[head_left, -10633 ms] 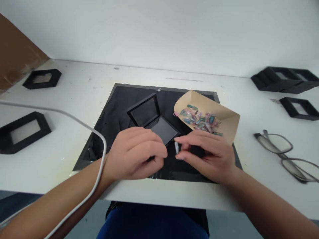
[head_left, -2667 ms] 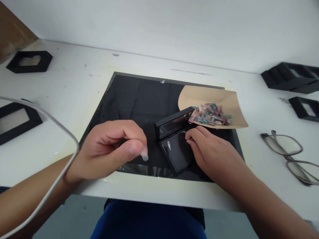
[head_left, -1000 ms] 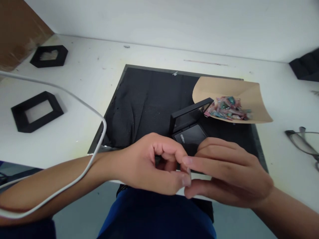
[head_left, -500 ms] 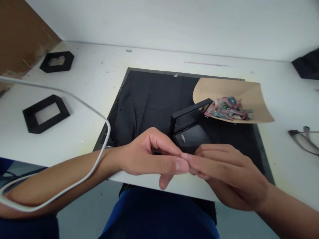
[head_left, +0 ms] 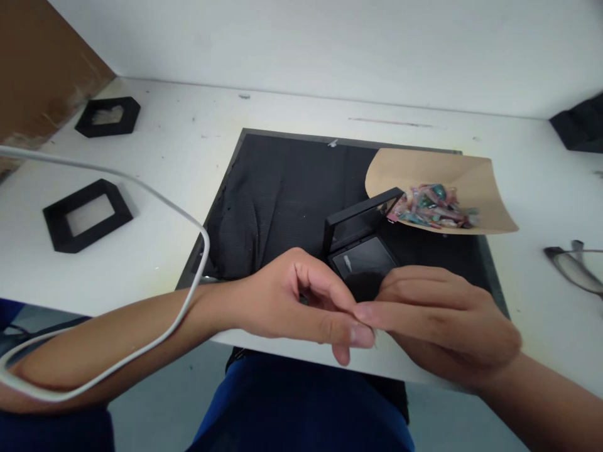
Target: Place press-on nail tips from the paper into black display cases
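Note:
My left hand (head_left: 301, 304) is closed in a pinch, thumb against curled fingers, above the near edge of the black mat (head_left: 292, 182). A sliver of something thin and clear shows at its thumb tip, too small to name. My right hand (head_left: 438, 317) is also pinched, its fingertips meeting those of the left hand at the same spot. Just beyond the hands a black hinged case (head_left: 360, 226) stands with its lid raised; a small pale piece lies inside. Behind it, a tan paper tray (head_left: 452, 168) holds a heap of small wrapped pieces (head_left: 438, 204) in pink and green.
Two black hexagonal frames (head_left: 87, 216) lie on the white table (head_left: 179, 138) at the left. A white cable (head_left: 155, 194) loops over my left forearm. Eyeglasses (head_left: 575, 267) rest at the right edge, with a black object (head_left: 579, 122) behind them.
Both hands have shifted slightly to the right, still joined at the fingertips. A clear sliver now shows by my left thumb. The case and tray have stayed put.

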Tool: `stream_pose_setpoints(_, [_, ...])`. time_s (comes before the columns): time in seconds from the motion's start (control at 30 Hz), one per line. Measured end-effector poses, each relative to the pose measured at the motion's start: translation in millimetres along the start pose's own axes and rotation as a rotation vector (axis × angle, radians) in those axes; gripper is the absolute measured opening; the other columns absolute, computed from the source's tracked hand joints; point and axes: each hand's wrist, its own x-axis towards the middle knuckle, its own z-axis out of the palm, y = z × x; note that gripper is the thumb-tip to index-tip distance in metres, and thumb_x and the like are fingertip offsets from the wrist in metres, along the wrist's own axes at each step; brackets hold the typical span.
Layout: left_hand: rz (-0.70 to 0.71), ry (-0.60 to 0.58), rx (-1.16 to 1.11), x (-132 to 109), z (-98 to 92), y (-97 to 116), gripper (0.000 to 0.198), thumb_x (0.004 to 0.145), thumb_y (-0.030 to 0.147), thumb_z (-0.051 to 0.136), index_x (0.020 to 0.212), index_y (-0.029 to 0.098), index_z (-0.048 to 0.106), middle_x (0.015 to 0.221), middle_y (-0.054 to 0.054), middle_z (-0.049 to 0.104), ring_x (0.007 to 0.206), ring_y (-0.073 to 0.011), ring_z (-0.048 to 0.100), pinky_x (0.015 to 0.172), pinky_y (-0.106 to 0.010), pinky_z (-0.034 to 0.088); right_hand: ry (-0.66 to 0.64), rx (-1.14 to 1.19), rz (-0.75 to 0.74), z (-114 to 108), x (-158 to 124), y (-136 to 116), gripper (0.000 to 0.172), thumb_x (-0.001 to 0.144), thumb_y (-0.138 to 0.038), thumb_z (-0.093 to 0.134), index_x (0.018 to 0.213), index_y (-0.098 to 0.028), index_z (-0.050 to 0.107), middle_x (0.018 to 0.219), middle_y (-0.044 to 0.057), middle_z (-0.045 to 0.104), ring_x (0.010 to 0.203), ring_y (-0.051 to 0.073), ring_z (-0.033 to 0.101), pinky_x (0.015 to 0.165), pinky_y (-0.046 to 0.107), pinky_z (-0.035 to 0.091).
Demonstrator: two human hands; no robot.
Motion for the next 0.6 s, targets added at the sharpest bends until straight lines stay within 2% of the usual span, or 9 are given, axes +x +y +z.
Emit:
stream_pose_setpoints(0.07, [-0.059,-0.006,-0.106,0.7,0.8,1.0,0.010,0.084,0.024,0.077,0.088,0.016,0.078,0.072,-0.004,0.078,0.065,-0.0105,0.072,0.062,-0.018,0.056,-0.002,-0.104,-0.042,-3.8,0.4,-1.0,0.024,0.089,-0.002,0.062,0.108,-0.013,0.072,0.076,0.005,0.072,0.066,0.014,0.065,0.057,0.029,0.055])
stream_pose_setpoints(0.17, [-0.137,-0.033,-0.265,2.0,3.1,0.8,0.015,0.082,0.029,0.080,0.087,0.015,0.076,0.069,-0.001,0.076,0.064,-0.0091,0.072,0.060,-0.015,0.055,0.071,-0.208,-0.069,-4.8,0.9,-3.1,0.020,0.087,-0.004,0.067,0.101,-0.016,0.074,0.070,0.002,0.070,0.062,0.014,0.065,0.054,0.027,0.055])
stream_pose_setpoints(0.33, [-0.164,0.003,-0.363,3.1,6.5,-3.0,0.013,0.078,0.026,0.083,0.084,0.016,0.077,0.066,0.002,0.075,0.061,-0.0060,0.070,0.058,-0.011,0.054,0.088,-0.228,-0.050,-3.2,1.1,-3.7,0.021,0.085,-0.002,0.067,0.096,-0.018,0.076,0.067,0.001,0.067,0.058,0.013,0.060,0.052,0.027,0.052])
stream_pose_setpoints(0.5, [-0.174,0.023,-0.362,2.8,2.9,-4.4,0.016,0.076,0.028,0.085,0.084,0.017,0.078,0.065,0.001,0.075,0.059,-0.0082,0.071,0.063,-0.016,0.059,0.062,-0.162,-0.039,-4.6,0.0,-1.0,0.033,0.084,-0.001,0.065,0.112,-0.016,0.073,0.071,0.002,0.068,0.060,0.013,0.061,0.053,0.026,0.052])
stream_pose_setpoints(0.6, [-0.156,0.041,-0.359,2.0,0.2,-3.4,0.016,0.076,0.029,0.085,0.081,0.017,0.077,0.062,0.002,0.074,0.057,-0.0082,0.070,0.061,-0.016,0.059,0.058,-0.117,0.000,-3.2,1.2,-1.2,0.038,0.086,-0.004,0.063,0.121,-0.017,0.070,0.072,0.002,0.068,0.058,0.013,0.060,0.052,0.026,0.051])
